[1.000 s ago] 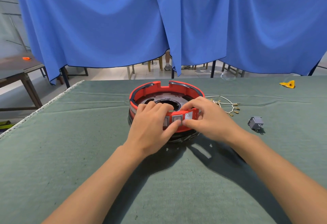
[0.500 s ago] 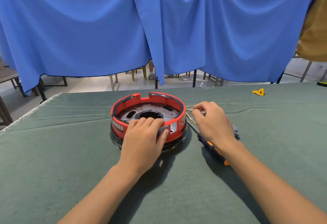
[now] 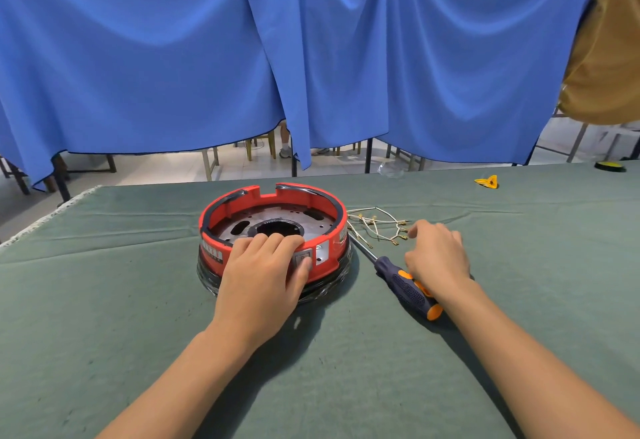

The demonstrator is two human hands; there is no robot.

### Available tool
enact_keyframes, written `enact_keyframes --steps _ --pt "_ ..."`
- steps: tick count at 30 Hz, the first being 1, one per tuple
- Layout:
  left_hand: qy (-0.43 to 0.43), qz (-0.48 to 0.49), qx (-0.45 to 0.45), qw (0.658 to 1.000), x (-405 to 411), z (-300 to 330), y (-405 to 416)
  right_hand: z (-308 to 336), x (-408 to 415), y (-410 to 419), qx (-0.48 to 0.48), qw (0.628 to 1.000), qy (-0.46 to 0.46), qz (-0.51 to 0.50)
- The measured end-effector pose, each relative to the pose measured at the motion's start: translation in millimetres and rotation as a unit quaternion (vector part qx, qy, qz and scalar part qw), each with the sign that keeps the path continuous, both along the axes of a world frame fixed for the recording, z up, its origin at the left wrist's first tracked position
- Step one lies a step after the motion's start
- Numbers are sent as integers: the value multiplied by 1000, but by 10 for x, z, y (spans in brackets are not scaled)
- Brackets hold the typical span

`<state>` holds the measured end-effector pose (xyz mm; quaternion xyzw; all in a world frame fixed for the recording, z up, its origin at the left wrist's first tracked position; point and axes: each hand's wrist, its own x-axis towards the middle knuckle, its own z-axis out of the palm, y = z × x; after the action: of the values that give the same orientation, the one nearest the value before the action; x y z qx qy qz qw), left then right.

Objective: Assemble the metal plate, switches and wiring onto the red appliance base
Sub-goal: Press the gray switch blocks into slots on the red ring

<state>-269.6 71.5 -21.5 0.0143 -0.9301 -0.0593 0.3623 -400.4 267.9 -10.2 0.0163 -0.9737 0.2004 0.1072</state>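
The round red appliance base (image 3: 325, 203) stands on the green cloth, with the metal plate (image 3: 311, 218) lying inside it. My left hand (image 3: 263, 276) grips its near wall, fingers over the rim, thumb beside a grey switch (image 3: 302, 258) set in the front. A bundle of pale wires with brass terminals (image 3: 377, 225) lies right of the base. My right hand (image 3: 436, 255) hovers over the cloth next to the wires, fingers curled loosely, touching a terminal or just short of it. A screwdriver with a dark blue and orange handle (image 3: 403, 282) lies between base and right hand.
The table under the green cloth (image 3: 104, 300) ends at the left and far edges. A small yellow part (image 3: 486, 181) lies at the far right and a dark round item (image 3: 611, 165) near the right corner. Blue curtains hang behind; chair and table legs show below them.
My right hand left the switch on the base's front and moved right to the wires. My left hand stayed on the base. My head turned, bringing the screwdriver into view.
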Motion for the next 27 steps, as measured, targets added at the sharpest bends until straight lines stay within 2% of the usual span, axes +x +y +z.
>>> enact_keyframes --steps 3,5,8,10,16,18,23,27 --pt "-3 -3 0 1000 -1 7 16 -11 -37 67 -24 1000 0 -6" --pt "-4 -5 2 1000 2 9 23 22 -50 100 -84 996 35 2" --pt "-8 -7 4 1000 4 5 12 112 -11 23 -181 975 114 59" --pt "-12 -6 4 1000 0 1 2 193 62 -101 -252 953 124 115" --pt "-23 -3 0 1000 1 1 -50 306 347 -374 -482 842 -35 241" --pt "-25 -2 6 1000 4 2 -54 292 407 -404 -502 823 -74 255" --pt "-22 -1 10 1000 15 -2 -53 198 445 -462 -511 812 -144 242" --pt "-21 -4 7 1000 6 1 -61 224 428 -412 -593 724 -232 266"
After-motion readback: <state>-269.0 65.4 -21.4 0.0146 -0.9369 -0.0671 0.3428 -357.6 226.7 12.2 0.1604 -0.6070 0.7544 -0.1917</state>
